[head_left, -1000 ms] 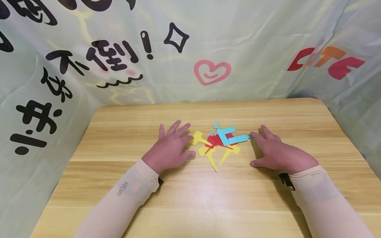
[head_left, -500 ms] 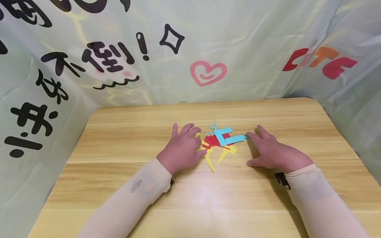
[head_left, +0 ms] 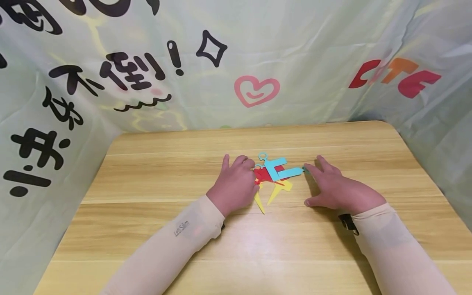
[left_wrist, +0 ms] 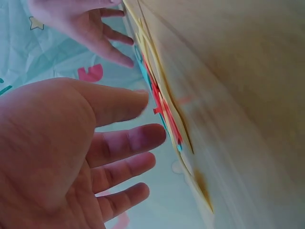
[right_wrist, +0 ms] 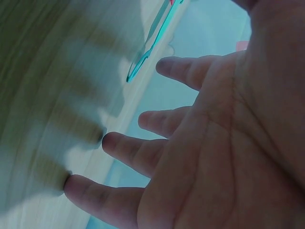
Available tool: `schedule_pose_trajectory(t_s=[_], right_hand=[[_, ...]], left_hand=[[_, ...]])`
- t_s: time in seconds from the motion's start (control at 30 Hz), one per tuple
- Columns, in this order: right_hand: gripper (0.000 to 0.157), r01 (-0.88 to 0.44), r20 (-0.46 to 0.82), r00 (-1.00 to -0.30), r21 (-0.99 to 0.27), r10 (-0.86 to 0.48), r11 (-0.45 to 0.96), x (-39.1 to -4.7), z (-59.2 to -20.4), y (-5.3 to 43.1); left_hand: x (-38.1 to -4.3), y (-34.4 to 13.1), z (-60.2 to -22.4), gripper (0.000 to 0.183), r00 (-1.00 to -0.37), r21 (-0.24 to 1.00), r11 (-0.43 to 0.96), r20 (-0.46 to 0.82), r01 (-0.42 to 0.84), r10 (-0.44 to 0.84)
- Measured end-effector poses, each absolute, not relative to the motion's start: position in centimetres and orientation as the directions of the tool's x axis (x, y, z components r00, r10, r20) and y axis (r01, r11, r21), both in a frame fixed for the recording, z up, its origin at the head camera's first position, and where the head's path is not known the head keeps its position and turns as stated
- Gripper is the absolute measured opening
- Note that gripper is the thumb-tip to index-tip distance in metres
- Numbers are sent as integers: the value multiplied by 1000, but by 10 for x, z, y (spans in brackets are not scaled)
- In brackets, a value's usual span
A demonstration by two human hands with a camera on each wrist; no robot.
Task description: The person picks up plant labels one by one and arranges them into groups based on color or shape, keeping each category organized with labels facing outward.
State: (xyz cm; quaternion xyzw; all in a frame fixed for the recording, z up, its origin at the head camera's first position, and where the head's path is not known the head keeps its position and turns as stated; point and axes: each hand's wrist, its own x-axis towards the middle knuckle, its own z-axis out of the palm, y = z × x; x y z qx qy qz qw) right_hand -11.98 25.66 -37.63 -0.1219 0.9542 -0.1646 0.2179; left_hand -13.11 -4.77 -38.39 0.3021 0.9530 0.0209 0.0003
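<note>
Flat cut-out pieces lie in a small overlapping pile at mid-table. A blue piece (head_left: 273,173) with a ring at its upper end sits on top of a red piece (head_left: 262,175). Yellow pointed pieces (head_left: 280,187) stick out at the front. My left hand (head_left: 235,184) bends over the pile's left side and hides part of it. In the left wrist view, thumb and index finger stand apart, with a red tip (left_wrist: 156,110) near the gap. My right hand (head_left: 335,186) rests with spread fingers beside the blue ring end (right_wrist: 138,67), some fingertips on the table.
The wooden table (head_left: 184,262) has rounded far corners. A pale printed cloth (head_left: 313,61) with dark lettering and a pink heart hangs behind it and along its sides. Both forearms wear pale sleeves (head_left: 180,241).
My left hand has moved right, onto the pile's left side, its fingers bending more and covering the left yellow piece. My right hand has stayed beside the blue ring end.
</note>
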Motion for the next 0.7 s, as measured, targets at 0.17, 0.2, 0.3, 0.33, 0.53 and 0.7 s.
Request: schedule_pose_trajectory(t_s=[0.17,0.2,0.3,0.33,0.53,0.7], right_hand=[[112,-158,-378,-874,-372,-305,915,-119,-377,257],[111,-158,-377,-874,-373,-305,914,-119,-377,257],[112,-158,-376,-875,-374,-305,914,-119,-376,257],[112,-156,-377,-875,-374,-304,914,-119,-376,257],[113,-157,-378,-875,-372,-304,915,-120,-376,256],[113,-154,-381,-875,-369,-300,917,-120,-376,257]], left_hand=[[-131,-47,-384,23,-810,41,809,17,587,587],[-131,-47,-384,23,-809,42,808,20,588,588],[-132,-46,-384,26,-807,54,805,24,591,591],[-132,-46,-385,27,-807,59,805,25,591,591],[-132,-47,-383,29,-810,69,807,38,586,585],[-132,-51,-381,27,-801,42,801,81,598,593]])
